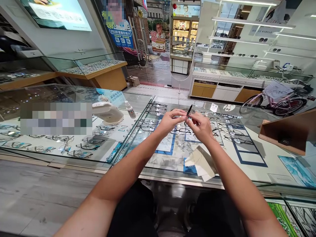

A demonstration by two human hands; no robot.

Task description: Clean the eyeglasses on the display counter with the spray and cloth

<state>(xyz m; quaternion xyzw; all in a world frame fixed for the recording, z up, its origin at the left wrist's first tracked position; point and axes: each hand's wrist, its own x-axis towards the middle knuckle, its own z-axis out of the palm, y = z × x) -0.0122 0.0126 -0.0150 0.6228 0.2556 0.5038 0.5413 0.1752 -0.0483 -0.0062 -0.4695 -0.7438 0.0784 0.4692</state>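
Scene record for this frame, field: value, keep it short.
setting: optical shop, glass display counter
left hand: pinching black eyeglasses
right hand: gripping the same pair, above the counter
on counter: cleaning cloth below the hands; white device and small bottle to the left
background: pink bicycle at right

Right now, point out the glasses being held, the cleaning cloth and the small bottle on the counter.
glasses (189,112): head view, on the black temple arm sticking up.
cleaning cloth (201,163): head view, middle of the pale fabric.
small bottle (130,111): head view, on its labelled body.
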